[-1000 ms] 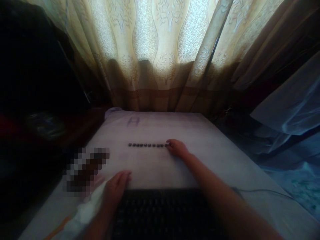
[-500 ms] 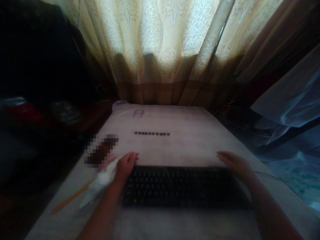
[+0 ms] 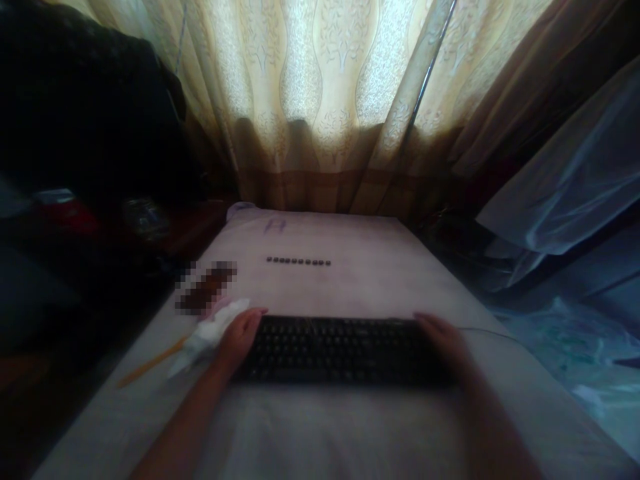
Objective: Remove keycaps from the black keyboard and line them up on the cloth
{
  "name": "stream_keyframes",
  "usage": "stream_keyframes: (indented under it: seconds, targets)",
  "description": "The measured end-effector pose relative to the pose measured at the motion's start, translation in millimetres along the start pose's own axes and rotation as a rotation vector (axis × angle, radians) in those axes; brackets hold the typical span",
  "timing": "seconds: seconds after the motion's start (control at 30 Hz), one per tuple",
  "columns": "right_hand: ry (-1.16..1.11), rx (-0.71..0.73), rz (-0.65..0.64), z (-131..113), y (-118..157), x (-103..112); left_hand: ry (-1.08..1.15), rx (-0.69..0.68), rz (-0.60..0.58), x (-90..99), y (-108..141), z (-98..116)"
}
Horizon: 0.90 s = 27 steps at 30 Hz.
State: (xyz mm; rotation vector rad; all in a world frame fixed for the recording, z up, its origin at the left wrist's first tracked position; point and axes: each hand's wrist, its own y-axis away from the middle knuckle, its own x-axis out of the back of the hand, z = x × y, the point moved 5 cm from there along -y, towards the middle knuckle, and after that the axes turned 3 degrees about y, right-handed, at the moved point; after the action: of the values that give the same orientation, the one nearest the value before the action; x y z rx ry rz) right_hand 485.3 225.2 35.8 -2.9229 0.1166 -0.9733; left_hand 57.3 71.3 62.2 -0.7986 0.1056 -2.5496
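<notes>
From the head view, a long black plastic keyboard (image 3: 340, 351) lies on a pale cloth-covered table (image 3: 385, 287), nearer than a row of small dark pieces (image 3: 301, 261). The left hand (image 3: 243, 333) curls at its left end, the right hand (image 3: 445, 339) at its right; I cannot tell whether fingers grip. It looks light, stiff, best held by both ends.

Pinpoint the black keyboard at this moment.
In the head view, the keyboard is just below centre, between the left hand and the right hand, nearer the wearer than the row of small dark pieces.
</notes>
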Motion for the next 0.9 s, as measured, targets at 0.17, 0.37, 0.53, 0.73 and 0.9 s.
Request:
stream_keyframes:
  seconds: [0.17, 0.37, 0.53, 0.73, 0.9]
  targets:
    - [0.203, 0.127, 0.046, -0.2, -1.5, -2.5, -0.019, 0.022, -0.009, 2.6, 0.2, -3.6]
    - [0.375, 0.499, 0.165, -68.3, 30.4, -24.0, -0.027, 0.028, 0.006, 3.7, 0.9, -5.3]
    - [0.438, 0.84, -0.24, -132.1, 82.5, -88.7, -0.038, 0.012, 0.008, 4.3, 3.5, -3.4]
    - [0.626, 1.078, -0.43, -152.8, 109.9, -122.4, -0.04, -0.014, 0.018, 5.5, 6.5, -0.6]
    - [0.738, 1.146, -0.488, -162.2, 111.7, -122.5, -0.031, -0.019, 0.026, 6.2, 5.5, -2.1]
